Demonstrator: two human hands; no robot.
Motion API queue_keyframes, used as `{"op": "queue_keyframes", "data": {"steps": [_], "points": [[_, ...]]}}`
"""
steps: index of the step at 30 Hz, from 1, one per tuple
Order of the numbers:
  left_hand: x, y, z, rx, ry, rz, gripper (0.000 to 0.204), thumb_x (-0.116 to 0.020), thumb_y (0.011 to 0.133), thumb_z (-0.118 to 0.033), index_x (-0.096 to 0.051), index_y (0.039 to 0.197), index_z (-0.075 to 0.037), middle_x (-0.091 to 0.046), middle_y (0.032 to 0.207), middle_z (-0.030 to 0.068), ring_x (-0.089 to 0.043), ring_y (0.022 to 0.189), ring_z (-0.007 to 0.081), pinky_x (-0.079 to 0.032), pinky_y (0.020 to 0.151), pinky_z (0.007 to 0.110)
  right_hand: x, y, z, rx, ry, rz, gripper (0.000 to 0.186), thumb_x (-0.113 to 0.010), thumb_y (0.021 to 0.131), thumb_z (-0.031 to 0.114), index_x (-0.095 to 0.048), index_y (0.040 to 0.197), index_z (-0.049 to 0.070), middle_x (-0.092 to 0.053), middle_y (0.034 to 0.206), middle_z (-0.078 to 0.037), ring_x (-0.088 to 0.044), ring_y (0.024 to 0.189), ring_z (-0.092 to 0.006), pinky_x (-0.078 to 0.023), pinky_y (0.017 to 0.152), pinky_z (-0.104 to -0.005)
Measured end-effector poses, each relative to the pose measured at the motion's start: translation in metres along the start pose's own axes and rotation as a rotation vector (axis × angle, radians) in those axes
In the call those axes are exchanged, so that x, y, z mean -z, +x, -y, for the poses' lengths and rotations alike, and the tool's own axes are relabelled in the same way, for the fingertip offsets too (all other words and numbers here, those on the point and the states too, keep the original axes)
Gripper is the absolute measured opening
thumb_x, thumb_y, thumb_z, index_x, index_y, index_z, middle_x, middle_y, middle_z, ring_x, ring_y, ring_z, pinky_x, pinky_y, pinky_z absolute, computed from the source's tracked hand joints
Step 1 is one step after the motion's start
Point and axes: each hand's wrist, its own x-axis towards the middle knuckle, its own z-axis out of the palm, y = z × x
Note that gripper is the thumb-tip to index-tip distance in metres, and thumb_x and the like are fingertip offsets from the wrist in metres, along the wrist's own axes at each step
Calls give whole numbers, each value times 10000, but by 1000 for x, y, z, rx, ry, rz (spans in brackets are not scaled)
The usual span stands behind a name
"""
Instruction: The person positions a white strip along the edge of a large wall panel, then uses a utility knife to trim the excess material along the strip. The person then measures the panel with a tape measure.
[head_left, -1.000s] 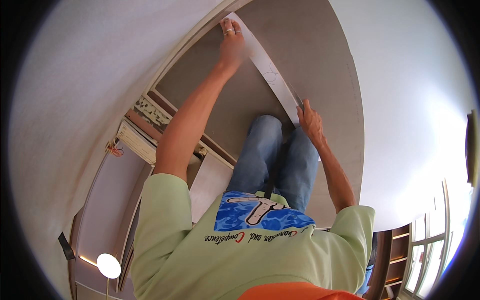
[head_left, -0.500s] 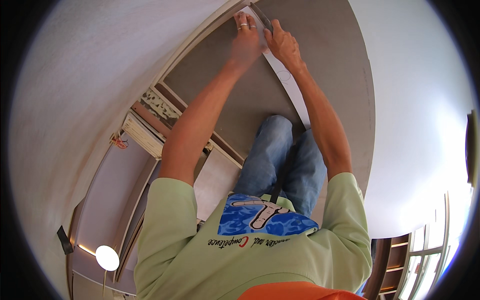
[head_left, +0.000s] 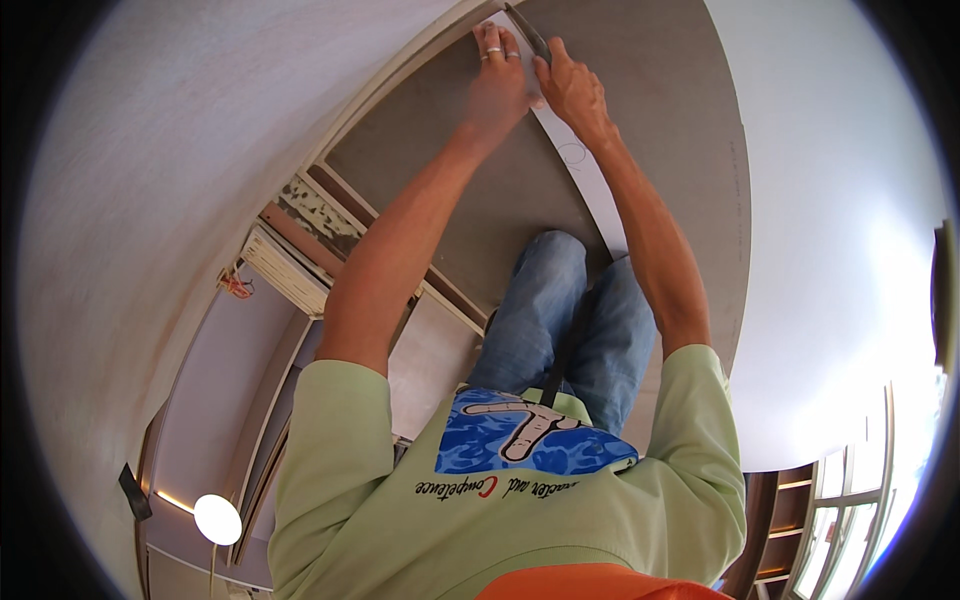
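Note:
A long white strip (head_left: 580,165) with a pencilled curl on it lies on a large grey-brown board (head_left: 650,110). My left hand (head_left: 497,95), with rings on it, rests on the far end of the strip, its fingers stretched forward and its thumb out to the right. Part of that hand is blurred. My right hand (head_left: 573,93) is closed round a narrow dark metal tool (head_left: 528,35), tapered like a file. The tool's far end reaches the strip's far right edge. Its near end is hidden in my palm.
A pale wall (head_left: 170,140) rises along the left. White shelving (head_left: 220,380), loose wires (head_left: 236,283) and a round lamp (head_left: 218,519) stand at lower left. My jeans-clad legs (head_left: 545,300) are near the strip's near end. A window (head_left: 845,500) is at lower right.
My right hand and the tool have shifted slightly to the right, and the tool looks narrower, as if turned. My left hand stays on the strip.

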Motion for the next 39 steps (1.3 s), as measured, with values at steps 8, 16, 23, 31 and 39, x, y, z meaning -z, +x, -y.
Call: {"op": "queue_keyframes", "data": {"steps": [8,16,23,31,39], "points": [[2,3,-8,32,50,68,1087,-909,627,-259,-264,1406,138,-158,1496,320,-185,1450,437,-533,973,408,3,1,-5,120,-165,-35,221,-532,968,265,-451,1046,75,-673,703,-182,-678,662,-410,-559,579,-492],[6,1,-9,20,37,33,1069,-901,642,-303,-288,1382,166,-169,1490,318,-187,1451,426,-539,969,388,19,-226,-136,-208,-149,241,229,-513,988,260,-429,1114,90,-658,765,-256,-647,755,-468,-510,646,-570],[10,0,-9,5,65,108,1072,-883,668,-309,-265,1397,177,-170,1486,321,-214,1446,398,-528,974,399,39,-126,-59,-84,6,89,298,-505,986,325,-445,1078,47,-665,789,-262,-644,737,-471,-509,655,-557],[9,5,-10,71,75,113,1076,-890,661,-257,-239,1416,150,-148,1507,320,-207,1450,402,-541,957,407,12,-7,-8,94,0,-27,318,-541,959,328,-443,1073,47,-668,729,-221,-671,718,-433,-549,626,-505],[8,5,-9,51,46,77,1072,-898,648,-222,-243,1414,140,-154,1501,324,-181,1450,434,-538,966,421,3,0,-4,81,-1,-52,300,-540,957,328,-453,1052,57,-668,715,-244,-678,700,-441,-554,600,-507]]}}
